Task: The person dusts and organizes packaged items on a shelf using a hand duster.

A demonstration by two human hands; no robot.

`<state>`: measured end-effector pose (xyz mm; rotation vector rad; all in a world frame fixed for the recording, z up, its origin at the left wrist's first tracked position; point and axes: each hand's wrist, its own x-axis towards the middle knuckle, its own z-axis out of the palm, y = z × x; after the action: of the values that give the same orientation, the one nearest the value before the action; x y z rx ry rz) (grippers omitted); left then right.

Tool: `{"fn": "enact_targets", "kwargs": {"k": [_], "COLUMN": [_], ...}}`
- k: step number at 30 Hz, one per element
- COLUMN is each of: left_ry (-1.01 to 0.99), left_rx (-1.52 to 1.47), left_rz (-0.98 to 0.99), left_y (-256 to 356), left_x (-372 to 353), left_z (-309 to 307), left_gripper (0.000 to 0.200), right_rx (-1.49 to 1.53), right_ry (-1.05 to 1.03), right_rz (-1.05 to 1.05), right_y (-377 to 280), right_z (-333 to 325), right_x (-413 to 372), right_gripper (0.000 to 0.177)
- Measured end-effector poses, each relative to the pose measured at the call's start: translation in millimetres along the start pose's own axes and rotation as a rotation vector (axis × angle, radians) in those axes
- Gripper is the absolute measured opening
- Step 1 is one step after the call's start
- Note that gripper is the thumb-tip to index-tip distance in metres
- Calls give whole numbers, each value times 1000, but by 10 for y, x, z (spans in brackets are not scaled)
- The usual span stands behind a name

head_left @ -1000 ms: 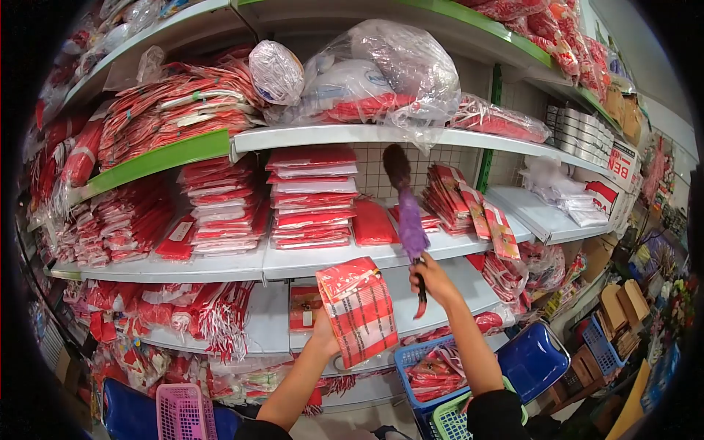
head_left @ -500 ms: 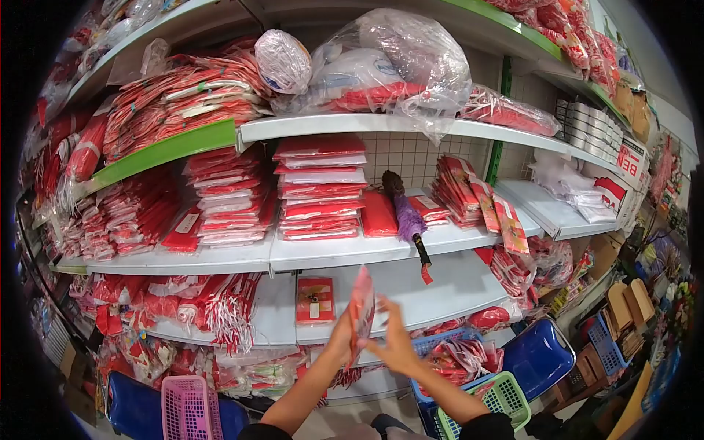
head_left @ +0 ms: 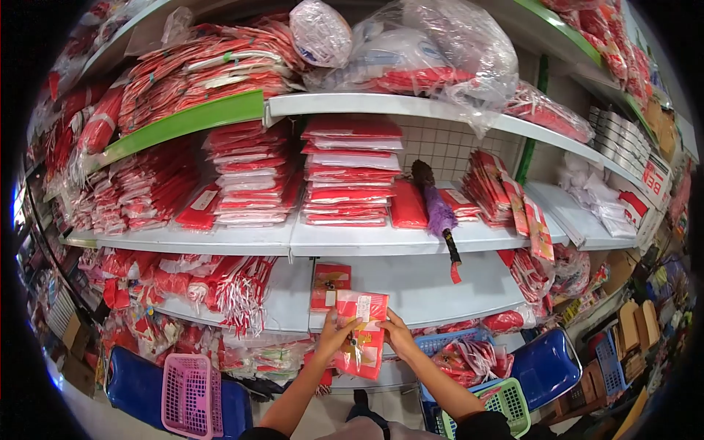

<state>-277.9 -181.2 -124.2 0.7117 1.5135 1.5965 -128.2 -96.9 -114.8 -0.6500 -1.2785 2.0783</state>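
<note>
L hand (head_left: 334, 337) & R hand (head_left: 397, 335) grip a red plastic-wrapped pkt (head_left: 369, 343) by opp. sides, just in front of lower shelf panel's (head_left: 433, 286) front edge. Another red pkt (head_left: 332, 279) lies on that panel nr its L edge; purple duster (head_left: 438, 213) rests on mid shelf (head_left: 488, 235), handle (head_left: 451, 248) overhanging front edge.

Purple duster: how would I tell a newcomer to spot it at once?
Find the white shelf holding tall stacks of red and white packets. Right of them, the duster sits between red packets, its black handle jutting past the front edge. It alone there is fluffy and purple; its neighbours are flat.
</note>
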Motion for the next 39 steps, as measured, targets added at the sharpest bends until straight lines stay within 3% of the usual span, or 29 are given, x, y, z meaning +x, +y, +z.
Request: {"fn": "enact_targets", "kwargs": {"k": [1, 5, 9, 12, 16, 19, 20, 21, 22, 24, 26, 28, 30, 31, 39], "left_ry": [-97, -88, -154, -239, -101, 52, 80, 108, 134, 205, 293, 218, 186, 144, 206], "left_rx": [0, -157, -131, -105, 18, 99, 269, 439, 610, 638, 842, 811, 780, 750, 976], "left_rz": [-153, -90, -156, 5, 24, 186, 202, 215, 225, 219, 320, 409, 438, 497, 462], "left_y": [111, -137, -70, -377, -661, -682, -655, -631, -606, -591, -669, -772, -756, -722, -966], "left_x": [2, 319, 695, 1166, 1714, 2028, 2100, 2162, 2194, 2176, 2153, 2154, 2010, 1914, 1476], "left_z": [-80, -305, -552, -861, -1094, -1123, -1132, -1148, -1149, -1090, -1070, -1147, -1132, -1115, -920], "left_gripper": [58, 43, 42, 38, 52, 53, 53, 55, 56, 59, 60, 60, 65, 58, 50], "right_rx": [1, 17, -113, -86, -160, -695, -919, -1043, -1101, -1208, -1503, -1698, -1653, -1629, -1472], "right_ry": [-4, -6, -2, 20, 6, 86, 102, 10, -18, -74, -102, -111, -115, -120, 15], "right_rz": [16, 75, 112, 167, 114, -139, -238, -95, -216, -462, -340, -298, -437, -505, -504], "right_y": [23, 119, 251, 418, 519, 761, 765, 727, 798, 1032, 1035, 1013, 1111, 1127, 1102], "right_z": [-1, -71, -201, -301, -264, -307, -289, -315, -332, -419, -359, -253, -237, -233, -209], "right_x": [92, 552, 1076, 1504, 1896, 2303, 2388, 2486, 2552, 2678, 2523, 2283, 2062, 1982, 1393], "right_gripper": [50, 50, 48, 48, 47, 46, 47, 45, 44, 42, 46, 48, 48, 48, 54]}}
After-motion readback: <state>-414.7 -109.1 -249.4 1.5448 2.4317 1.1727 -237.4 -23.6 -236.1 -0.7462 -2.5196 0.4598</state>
